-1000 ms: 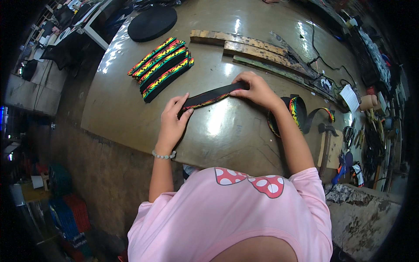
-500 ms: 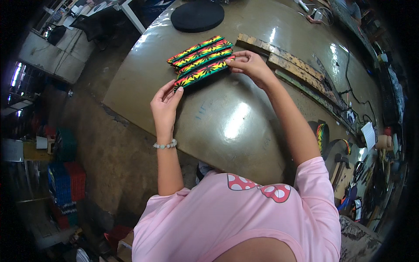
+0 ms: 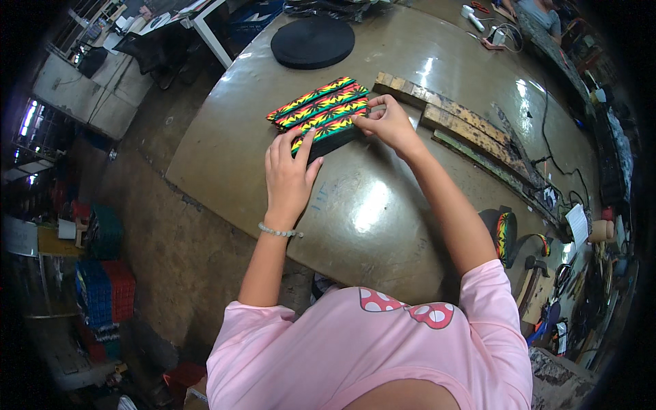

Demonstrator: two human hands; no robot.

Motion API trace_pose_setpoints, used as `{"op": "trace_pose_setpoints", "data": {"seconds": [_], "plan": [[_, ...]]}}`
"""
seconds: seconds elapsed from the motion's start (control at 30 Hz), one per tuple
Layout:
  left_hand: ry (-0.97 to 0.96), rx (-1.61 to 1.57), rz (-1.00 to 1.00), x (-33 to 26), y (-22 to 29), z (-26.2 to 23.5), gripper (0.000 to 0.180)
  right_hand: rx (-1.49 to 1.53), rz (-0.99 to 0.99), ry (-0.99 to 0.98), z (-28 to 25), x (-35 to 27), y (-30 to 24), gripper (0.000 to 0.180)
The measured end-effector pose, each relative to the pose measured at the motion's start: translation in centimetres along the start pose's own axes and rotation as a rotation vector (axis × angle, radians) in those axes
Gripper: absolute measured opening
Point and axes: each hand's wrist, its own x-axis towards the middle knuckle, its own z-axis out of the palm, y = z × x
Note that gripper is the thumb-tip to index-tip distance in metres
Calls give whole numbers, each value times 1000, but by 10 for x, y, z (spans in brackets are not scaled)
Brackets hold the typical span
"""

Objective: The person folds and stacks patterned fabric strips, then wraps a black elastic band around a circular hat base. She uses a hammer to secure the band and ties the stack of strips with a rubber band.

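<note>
A striped strap [image 3: 326, 131], banded in red, yellow and green with a dark underside, lies at the near edge of a row of matching straps [image 3: 316, 106] on a wide brown bench [image 3: 383, 205], held at both ends by a person in a pink shirt. The left hand [image 3: 287, 174] rests flat at the strap's near end, fingers spread and pressing down on it; the right hand [image 3: 389, 123] pinches the far end between thumb and fingertips, closed on the strap. The piece looks light and flexible, like woven webbing backed with a firmer layer, likely to bend rather than break, and easiest to control gripped at its two ends as here.

Beyond the straps sits a round black disc [image 3: 313, 42]. To the right of the straps run rough wooden battens [image 3: 471, 130], laid end to end along the bench. Farther right of the straps, by the bench's edge, lie a coiled striped band [image 3: 506, 236], a black cable [image 3: 550, 137] and a sheet of paper [image 3: 578, 224]. The bench top is smooth and glossy, reflecting overhead light. Left of the straps, below the bench, the workshop floor holds stacked blue and red crates [image 3: 102, 294].
</note>
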Motion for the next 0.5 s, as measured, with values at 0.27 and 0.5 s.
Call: {"op": "trace_pose_setpoints", "data": {"seconds": [0.27, 0.5], "plan": [[-7, -18, 3, -3, -5, 13, 48, -351, -202, 208, 5, -15, -1, 48], [12, 15, 40, -5, -5, 11, 56, -455, -354, 294, 14, -10, 13, 47]]}}
